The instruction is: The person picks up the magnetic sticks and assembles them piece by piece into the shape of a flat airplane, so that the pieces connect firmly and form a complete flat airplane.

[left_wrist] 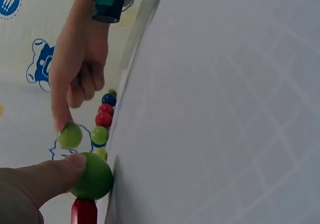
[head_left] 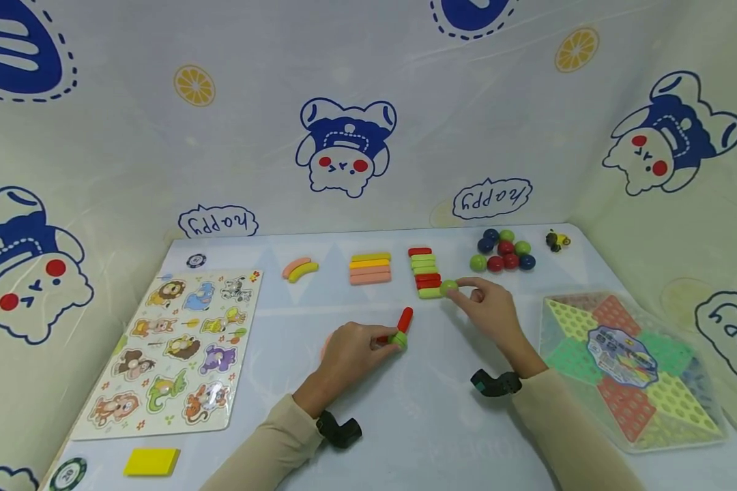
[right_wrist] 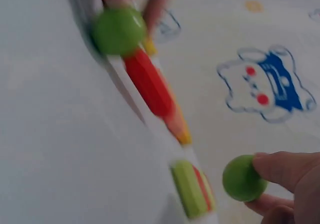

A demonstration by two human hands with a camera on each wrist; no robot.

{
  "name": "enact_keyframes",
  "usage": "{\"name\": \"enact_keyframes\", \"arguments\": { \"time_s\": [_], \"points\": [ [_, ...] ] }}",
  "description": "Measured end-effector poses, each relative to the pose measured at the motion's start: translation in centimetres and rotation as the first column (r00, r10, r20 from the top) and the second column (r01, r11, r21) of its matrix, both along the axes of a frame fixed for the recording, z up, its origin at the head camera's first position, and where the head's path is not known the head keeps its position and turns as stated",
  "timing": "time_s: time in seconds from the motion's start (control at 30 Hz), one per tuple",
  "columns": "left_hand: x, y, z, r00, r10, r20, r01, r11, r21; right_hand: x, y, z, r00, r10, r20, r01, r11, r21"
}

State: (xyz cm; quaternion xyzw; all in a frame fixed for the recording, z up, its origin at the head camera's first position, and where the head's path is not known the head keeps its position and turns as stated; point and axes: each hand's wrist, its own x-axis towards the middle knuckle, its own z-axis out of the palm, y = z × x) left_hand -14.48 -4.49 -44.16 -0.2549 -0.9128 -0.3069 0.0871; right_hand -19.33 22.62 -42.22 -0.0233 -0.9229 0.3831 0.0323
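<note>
My left hand (head_left: pixel 353 351) pinches a green ball (head_left: pixel 399 339) low over the table; in the left wrist view the thumb presses on this ball (left_wrist: pixel 95 176). A red stick (head_left: pixel 405 319) lies against or right beside it, and a bit of red shows behind the fingers. Something pink is mostly hidden behind the left hand. My right hand (head_left: pixel 491 314) pinches a second green ball (head_left: pixel 448 287) between thumb and fingertips, seen also in the right wrist view (right_wrist: pixel 244 178). Close to it is a column of red and green sticks (head_left: pixel 426 279).
Yellow and pink sticks (head_left: pixel 370 269) and two curved pieces (head_left: pixel 301 269) lie farther back. Coloured balls (head_left: pixel 506 252) cluster at back right beside a small yellow-black toy (head_left: pixel 557 240). An animal puzzle board (head_left: pixel 178 354) lies left, a star-patterned plastic box (head_left: pixel 632 368) right, a yellow block (head_left: pixel 151 462) front left.
</note>
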Motion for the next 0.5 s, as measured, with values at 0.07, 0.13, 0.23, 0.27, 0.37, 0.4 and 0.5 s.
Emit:
{"name": "enact_keyframes", "arguments": {
  "time_s": [0.07,0.13,0.23,0.27,0.37,0.4,0.5],
  "points": [
    [0.0,0.0,0.0,1.0,-0.003,0.003,0.003,1.0,0.001,0.4,-1.4,-0.3,1.0,0.022,0.009,-0.022,0.998,-0.056],
    [0.0,0.0,0.0,1.0,-0.007,0.008,0.007,1.0,0.003,0.8,-2.5,-0.7,1.0,0.029,0.002,-0.029,0.993,-0.113],
    [0.0,0.0,0.0,1.0,-0.014,0.008,0.014,1.0,-0.003,1.2,-3.4,-1.4,0.999,0.025,-0.029,-0.03,0.984,-0.175],
    [0.0,0.0,0.1,1.0,-0.017,0.006,0.017,1.0,-0.005,1.2,-3.6,-1.6,0.999,0.025,-0.041,-0.032,0.981,-0.19],
    [0.1,0.0,0.2,1.0,-0.024,-0.006,0.024,1.0,-0.011,1.1,-3.9,-2.5,0.997,0.042,-0.071,-0.055,0.98,-0.191],
    [0.1,0.1,0.2,1.0,-0.027,-0.008,0.027,1.0,-0.011,1.1,-4.0,-2.8,0.996,0.052,-0.077,-0.065,0.98,-0.188],
    [0.1,0.1,0.2,0.999,-0.034,-0.011,0.034,0.999,-0.008,1.0,-4.3,-3.4,0.992,0.081,-0.098,-0.096,0.981,-0.168]
  ]
}}
